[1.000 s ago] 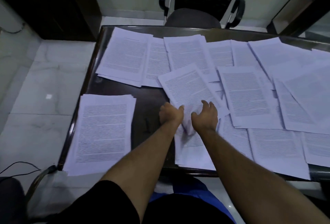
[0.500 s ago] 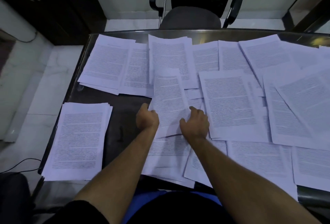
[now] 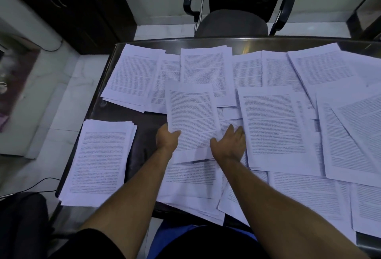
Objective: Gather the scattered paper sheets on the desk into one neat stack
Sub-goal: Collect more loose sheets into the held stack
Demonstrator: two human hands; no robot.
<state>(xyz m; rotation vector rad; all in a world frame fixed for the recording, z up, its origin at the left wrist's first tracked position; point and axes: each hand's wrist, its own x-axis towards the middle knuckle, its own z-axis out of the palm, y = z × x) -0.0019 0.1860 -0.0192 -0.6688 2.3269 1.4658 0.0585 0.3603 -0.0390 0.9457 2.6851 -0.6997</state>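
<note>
Left hand (image 3: 168, 139) pinches the sheet (image 3: 191, 120); right hand (image 3: 231, 145) rests open. Best slide it flat toward the eight-o'clock stack (image 3: 99, 161).

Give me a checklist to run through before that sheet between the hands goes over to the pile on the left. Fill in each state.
1. Left hand grips the sheet at its left edge: ok.
2. Right hand has a hold on the sheet: not ok; its fingers lie straight on the papers beside it.
3. Only one sheet lifted: cannot tell; the edges are too close to count.
4. Stack at the desk's left end is squared: not ok; its far corners fan out slightly.
5. Path from sheet to stack: ok; only bare desk lies between.
6. Loose sheets left to gather: not ok; many cover the desk's right side.
</note>
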